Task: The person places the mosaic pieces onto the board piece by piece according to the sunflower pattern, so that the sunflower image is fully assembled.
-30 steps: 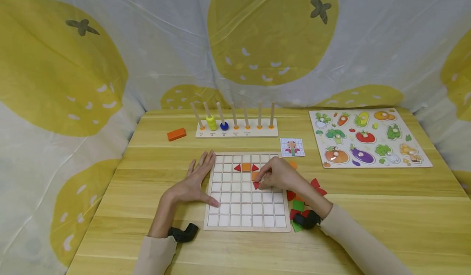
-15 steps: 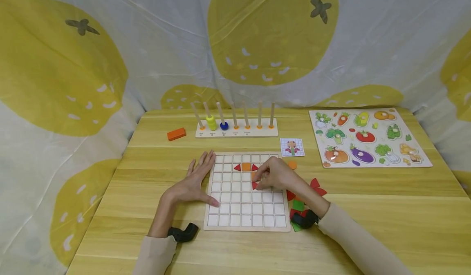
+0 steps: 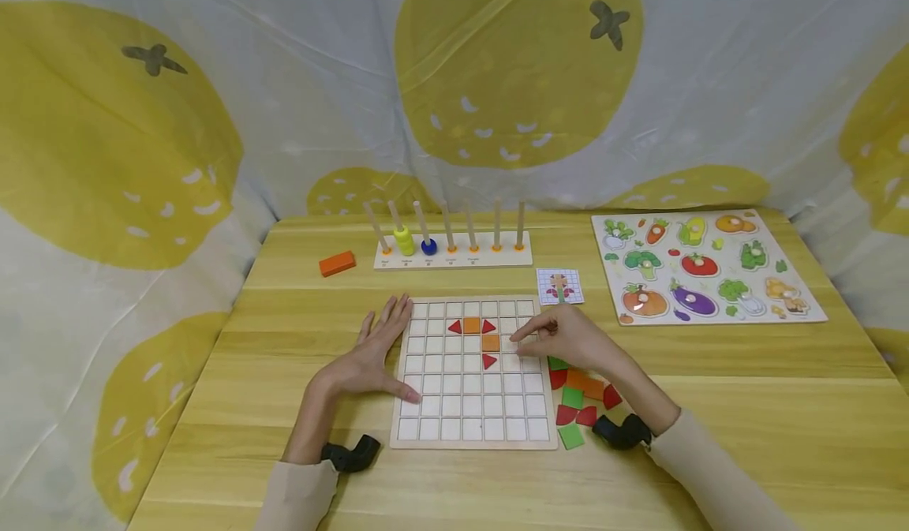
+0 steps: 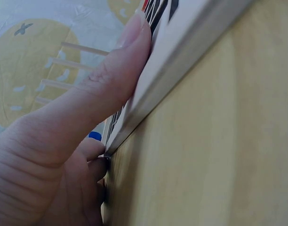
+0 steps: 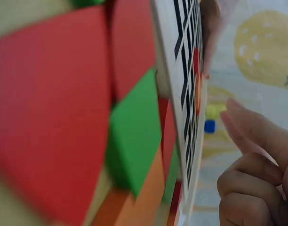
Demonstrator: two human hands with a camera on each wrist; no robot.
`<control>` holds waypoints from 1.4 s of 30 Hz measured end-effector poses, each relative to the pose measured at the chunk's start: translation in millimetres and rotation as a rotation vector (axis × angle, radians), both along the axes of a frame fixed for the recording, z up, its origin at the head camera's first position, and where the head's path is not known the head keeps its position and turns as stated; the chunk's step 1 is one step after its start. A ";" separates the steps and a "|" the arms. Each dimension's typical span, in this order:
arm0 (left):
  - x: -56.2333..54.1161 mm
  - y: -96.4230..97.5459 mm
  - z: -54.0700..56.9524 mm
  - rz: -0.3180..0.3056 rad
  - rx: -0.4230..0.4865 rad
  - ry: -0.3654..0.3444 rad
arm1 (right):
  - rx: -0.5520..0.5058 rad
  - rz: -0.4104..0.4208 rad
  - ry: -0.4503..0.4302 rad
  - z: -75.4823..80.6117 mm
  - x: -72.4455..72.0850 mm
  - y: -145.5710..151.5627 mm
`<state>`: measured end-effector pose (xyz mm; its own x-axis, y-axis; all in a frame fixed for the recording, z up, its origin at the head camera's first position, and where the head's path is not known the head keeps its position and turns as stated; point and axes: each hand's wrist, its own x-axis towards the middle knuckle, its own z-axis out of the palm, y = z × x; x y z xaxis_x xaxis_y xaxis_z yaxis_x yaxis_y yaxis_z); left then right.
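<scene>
A wooden grid board (image 3: pixel 472 443) lies in the middle of the table. My left hand (image 3: pixel 364 367) rests along its left side, fingers spread, thumb laid over the edge onto the squares. On the grid sit an upper orange square (image 3: pixel 472 325) with a red triangle at either side, and a lower orange square (image 3: pixel 490 343) with another red triangle (image 3: pixel 489 362) just below it. My right hand (image 3: pixel 564 338) hovers over the board's right part. Nothing shows between its thumb and index finger; in the right wrist view its other fingers (image 5: pixel 245 209) are bent.
Loose red, green (image 3: pixel 572 398) and orange pieces lie right of the board. Behind it are a pattern card (image 3: pixel 559 287), a peg stand (image 3: pixel 454 259) with yellow and blue beads, and an orange block (image 3: pixel 337 263). A vegetable puzzle (image 3: pixel 717 322) lies at the back right.
My right hand has let go of the lower red triangle and drawn right, uncovering it and the orange square above. The left hand keeps its place; the head view has shifted slightly.
</scene>
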<state>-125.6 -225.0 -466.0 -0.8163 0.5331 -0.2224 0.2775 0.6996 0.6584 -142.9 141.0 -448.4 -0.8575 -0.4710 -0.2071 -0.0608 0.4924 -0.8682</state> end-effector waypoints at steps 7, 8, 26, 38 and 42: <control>1.0 0.6 0.5 0.003 0.008 0.004 | 0.039 -0.046 0.017 -2.0 4.8 44.7; 1.1 0.7 0.4 0.002 0.010 0.005 | 0.044 -0.048 0.013 -2.1 6.0 50.3; 1.9 -1.5 -0.9 -0.008 0.018 0.015 | 0.125 -0.059 -0.124 -3.1 14.7 74.7; 2.4 -1.3 -2.1 -0.002 0.024 0.009 | 0.128 -0.011 -0.054 -4.8 13.2 74.2; 1.9 -1.0 -1.7 -0.004 0.023 0.011 | 0.155 -0.070 -0.020 -5.2 13.0 73.2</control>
<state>-123.7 -226.1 -467.7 -0.8165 0.5411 -0.2014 0.2874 0.6834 0.6711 -129.9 214.2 -453.5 -0.8821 -0.3713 -0.2897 -0.0051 0.6226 -0.7826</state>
